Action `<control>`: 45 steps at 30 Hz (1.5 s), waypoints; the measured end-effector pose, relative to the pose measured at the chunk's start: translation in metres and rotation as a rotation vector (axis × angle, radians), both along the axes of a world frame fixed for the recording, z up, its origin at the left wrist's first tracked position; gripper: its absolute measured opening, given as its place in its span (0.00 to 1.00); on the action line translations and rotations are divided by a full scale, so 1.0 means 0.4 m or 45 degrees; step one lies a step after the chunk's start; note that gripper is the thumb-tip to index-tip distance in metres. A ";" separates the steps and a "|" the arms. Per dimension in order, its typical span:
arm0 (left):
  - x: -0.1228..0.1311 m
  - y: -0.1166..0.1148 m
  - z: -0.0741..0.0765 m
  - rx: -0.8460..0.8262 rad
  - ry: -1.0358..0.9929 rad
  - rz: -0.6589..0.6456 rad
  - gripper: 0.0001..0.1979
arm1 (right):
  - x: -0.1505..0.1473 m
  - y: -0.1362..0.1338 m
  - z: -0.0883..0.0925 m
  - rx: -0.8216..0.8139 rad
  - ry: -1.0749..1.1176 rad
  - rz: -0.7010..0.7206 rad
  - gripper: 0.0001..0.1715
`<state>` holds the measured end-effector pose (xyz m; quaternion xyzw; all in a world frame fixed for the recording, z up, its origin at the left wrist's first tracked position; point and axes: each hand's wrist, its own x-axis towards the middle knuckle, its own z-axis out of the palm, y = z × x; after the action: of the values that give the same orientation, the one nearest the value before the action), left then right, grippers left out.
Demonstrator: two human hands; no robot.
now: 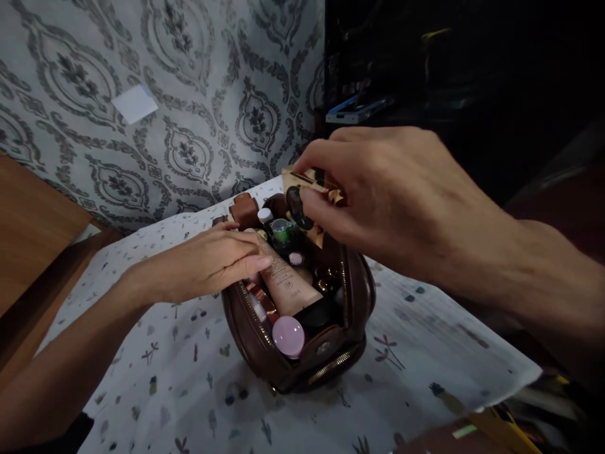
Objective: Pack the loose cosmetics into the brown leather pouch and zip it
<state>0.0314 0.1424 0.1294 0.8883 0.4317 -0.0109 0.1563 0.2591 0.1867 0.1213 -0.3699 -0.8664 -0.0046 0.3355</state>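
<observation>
A brown leather toiletry bag [362,296] stands unzipped, packed with cosmetics. My left hand [215,258] lies over its left rim, fingers stretched out and some fingertips hidden, with the thumb against a beige cosmetic tube [290,287]. Above the bag's far right side, my right hand [378,189] pinches a shiny gold sachet [319,238] with a dark oval on it, between thumb and fingers. Inside the bag also show a round pink lid [288,336], a green-tinted jar [282,233] and a white cap [265,216].
The bag stands on a white patterned tablecloth [179,372]. A brown strap piece [244,210] sticks up at its far edge. Behind is a patterned wallpapered wall [189,94] with a white card [135,104]. A wooden panel [38,227] is at left; a dark shelf area lies right.
</observation>
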 end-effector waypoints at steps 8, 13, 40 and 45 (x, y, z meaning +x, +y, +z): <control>-0.048 0.005 -0.022 0.281 -0.259 0.339 0.19 | -0.005 -0.017 -0.004 -0.098 0.227 0.087 0.10; -0.046 0.000 -0.034 0.264 -0.581 0.364 0.34 | -0.039 -0.009 -0.031 -0.205 0.236 0.156 0.11; 0.009 -0.004 -0.007 0.105 -0.617 0.775 0.45 | -0.045 0.056 -0.076 -0.051 -0.650 0.541 0.21; 0.029 -0.007 -0.002 0.061 -0.439 0.628 0.44 | -0.039 0.054 -0.050 -0.058 -0.757 0.276 0.18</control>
<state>0.0430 0.1396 0.1288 0.7487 0.6018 0.1886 0.2042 0.2436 0.2081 0.1014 -0.2651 -0.9608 -0.0574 0.0578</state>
